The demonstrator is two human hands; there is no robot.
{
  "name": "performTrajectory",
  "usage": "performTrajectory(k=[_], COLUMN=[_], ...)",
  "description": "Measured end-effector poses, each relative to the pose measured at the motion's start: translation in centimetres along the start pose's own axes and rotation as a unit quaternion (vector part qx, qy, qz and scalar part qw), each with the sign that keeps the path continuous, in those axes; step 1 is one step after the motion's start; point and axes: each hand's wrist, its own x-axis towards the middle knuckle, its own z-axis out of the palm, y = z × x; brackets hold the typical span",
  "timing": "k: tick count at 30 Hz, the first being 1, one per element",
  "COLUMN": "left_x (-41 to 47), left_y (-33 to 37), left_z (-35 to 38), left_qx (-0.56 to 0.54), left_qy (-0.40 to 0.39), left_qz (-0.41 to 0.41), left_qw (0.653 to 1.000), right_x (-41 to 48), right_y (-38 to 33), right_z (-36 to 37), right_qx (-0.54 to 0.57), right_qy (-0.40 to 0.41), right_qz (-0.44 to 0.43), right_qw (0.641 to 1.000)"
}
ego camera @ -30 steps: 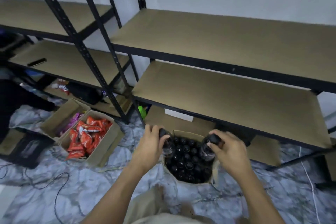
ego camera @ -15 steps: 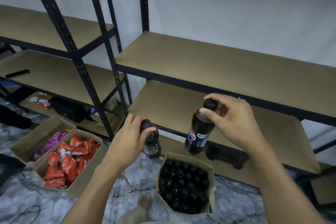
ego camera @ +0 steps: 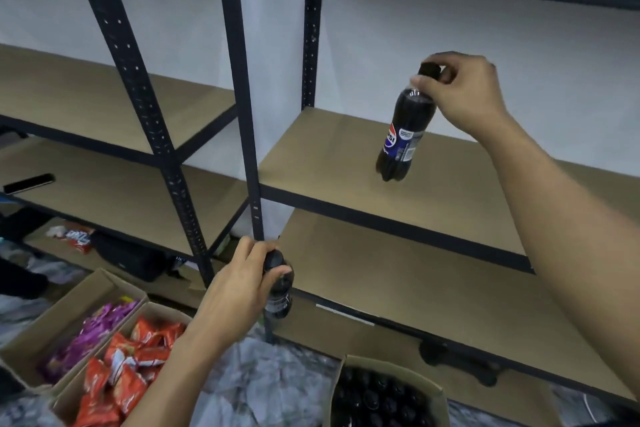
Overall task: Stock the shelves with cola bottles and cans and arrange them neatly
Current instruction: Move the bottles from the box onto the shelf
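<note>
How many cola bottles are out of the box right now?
2. One Pepsi bottle hangs tilted from the right hand, held by its cap over the shelf board. The other bottle is in the left hand, lower, by the rack post. More sit in the cardboard box.

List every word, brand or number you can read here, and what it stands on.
"psi": blue label of the dark plastic cola bottle in the right hand; earlier letters not visible.
Too blurred to read: that label's small print; the dark bottle in the left hand; the orange snack packets.
</note>
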Motion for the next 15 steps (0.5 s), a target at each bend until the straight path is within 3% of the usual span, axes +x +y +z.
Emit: performTrajectory(k=[8, 15], left_x=[3.6, 5.4], left_y=[-4.3, -5.6], left_z=[-1.3, -1.6], left_qx=[-0.023, -0.020], left_qy=[-0.006, -0.009], left_qz=[-0.007, -0.011], left_qw=[1.000, 1.000], right_x=[12.1, 15.4], right_y=[2.8, 4.4], right_z=[7.4, 11.2], right_qx=[-0.086, -0.104], right_qy=[-0.036, -0.044], right_qz=[0.063, 0.112], right_qw=[0.994, 0.987])
